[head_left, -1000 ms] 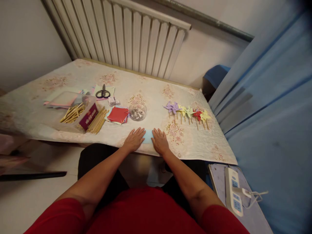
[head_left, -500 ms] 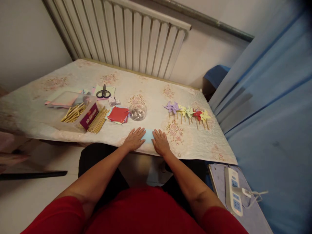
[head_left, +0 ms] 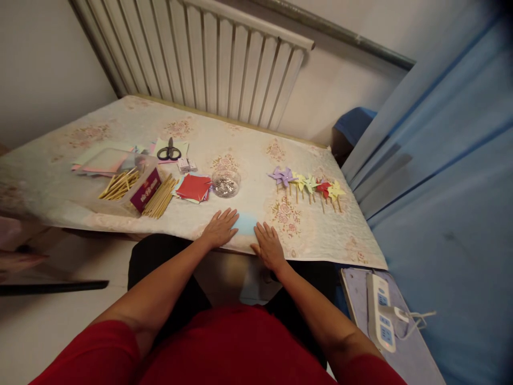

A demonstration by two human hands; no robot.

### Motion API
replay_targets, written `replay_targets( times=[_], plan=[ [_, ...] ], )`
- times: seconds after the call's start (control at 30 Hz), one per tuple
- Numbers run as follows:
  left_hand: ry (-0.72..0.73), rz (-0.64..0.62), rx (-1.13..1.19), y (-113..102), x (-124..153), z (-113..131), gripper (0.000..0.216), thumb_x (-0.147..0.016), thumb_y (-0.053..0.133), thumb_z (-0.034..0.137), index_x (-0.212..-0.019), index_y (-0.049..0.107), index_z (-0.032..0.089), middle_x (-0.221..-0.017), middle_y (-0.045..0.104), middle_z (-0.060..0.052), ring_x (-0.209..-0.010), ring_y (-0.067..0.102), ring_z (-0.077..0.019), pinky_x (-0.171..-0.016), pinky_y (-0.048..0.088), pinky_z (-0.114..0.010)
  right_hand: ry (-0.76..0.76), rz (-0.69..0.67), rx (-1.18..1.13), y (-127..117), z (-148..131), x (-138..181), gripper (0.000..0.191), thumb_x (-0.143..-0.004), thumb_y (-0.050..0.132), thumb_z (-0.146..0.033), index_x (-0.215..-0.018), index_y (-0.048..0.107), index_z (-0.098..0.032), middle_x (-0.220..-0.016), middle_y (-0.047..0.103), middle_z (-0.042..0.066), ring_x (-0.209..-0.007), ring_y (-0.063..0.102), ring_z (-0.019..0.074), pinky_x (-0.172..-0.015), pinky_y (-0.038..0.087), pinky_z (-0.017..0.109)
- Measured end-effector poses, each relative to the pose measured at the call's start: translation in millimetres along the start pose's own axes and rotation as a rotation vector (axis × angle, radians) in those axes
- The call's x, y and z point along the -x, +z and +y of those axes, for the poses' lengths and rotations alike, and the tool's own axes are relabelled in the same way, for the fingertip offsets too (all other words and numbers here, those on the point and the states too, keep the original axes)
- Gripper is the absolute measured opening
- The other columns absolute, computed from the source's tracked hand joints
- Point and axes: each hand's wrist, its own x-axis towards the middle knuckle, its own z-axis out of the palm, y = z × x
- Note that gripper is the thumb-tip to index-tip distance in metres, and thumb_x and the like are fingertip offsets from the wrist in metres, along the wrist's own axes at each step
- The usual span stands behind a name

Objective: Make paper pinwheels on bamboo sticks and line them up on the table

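Observation:
A light blue piece of paper (head_left: 246, 224) lies flat near the front edge of the table, between my hands. My left hand (head_left: 219, 229) rests palm down at its left side, fingers stretched out. At its right side, my right hand (head_left: 269, 245) lies with fingers extended and nothing held. Just beyond the left hand stands a round clear dish (head_left: 225, 183) of small shiny metal pieces. Left of the dish is a stack of cut paper squares with a red square (head_left: 194, 185) on top.
A clear plastic box (head_left: 120, 207) holds wooden sticks, with more sticks (head_left: 159, 197) beside it. Black scissors (head_left: 169, 151) lie on paper behind. Several paper pinwheels (head_left: 310, 184) are lined up at right. A power strip (head_left: 380, 313) sits on a lower surface near a blue curtain (head_left: 449, 214).
My right hand has slid a little right and toward me, uncovering more of the blue paper. The left hand stays nearly in place.

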Motion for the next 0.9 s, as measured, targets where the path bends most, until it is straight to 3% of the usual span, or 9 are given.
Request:
replay_targets(
  times=[0.13,0.43,0.63,0.9],
  plan=[
    [0.006,0.011,0.006,-1,1,1,0.057,-0.097,0.037,0.041,-0.150,0.039,0.022,-0.161,0.032,-0.008,-0.150,0.023,-0.0264,-0.120,0.016,-0.050,0.044,0.024,-0.046,-6,-6,-5,0.061,-0.100,0.043,-0.041,-0.152,0.033,-0.013,-0.158,0.034,0.015,-0.149,0.024,0.0280,-0.119,0.024,0.050],
    [-0.002,0.005,0.011,-3,1,1,0.057,-0.096,0.038,0.042,-0.150,0.039,0.022,-0.161,0.033,-0.007,-0.150,0.023,-0.0262,-0.121,0.016,-0.049,-0.097,-0.010,-0.005,7,-21,-26,0.062,-0.097,0.051,-0.044,-0.149,0.038,-0.011,-0.157,0.035,0.018,-0.148,0.027,0.0297,-0.119,0.019,0.057],
    [0.011,0.014,-0.006,-4,2,3,0.056,-0.097,0.038,0.040,-0.150,0.039,0.021,-0.160,0.034,-0.008,-0.150,0.023,-0.0269,-0.120,0.018,-0.051,-0.071,-0.001,0.008,9,-22,-17,0.062,-0.098,0.050,-0.043,-0.148,0.038,-0.009,-0.157,0.036,0.018,-0.148,0.027,0.0301,-0.119,0.019,0.058],
    [0.018,-0.081,0.003,-14,2,0,0.057,-0.097,0.037,0.038,-0.151,0.037,0.020,-0.162,0.028,-0.008,-0.151,0.021,-0.0262,-0.121,0.016,-0.049,-0.057,0.045,0.001,15,-21,1,0.062,-0.097,0.052,-0.040,-0.150,0.036,-0.011,-0.157,0.036,0.017,-0.149,0.025,0.0295,-0.120,0.018,0.056]
  ],
)
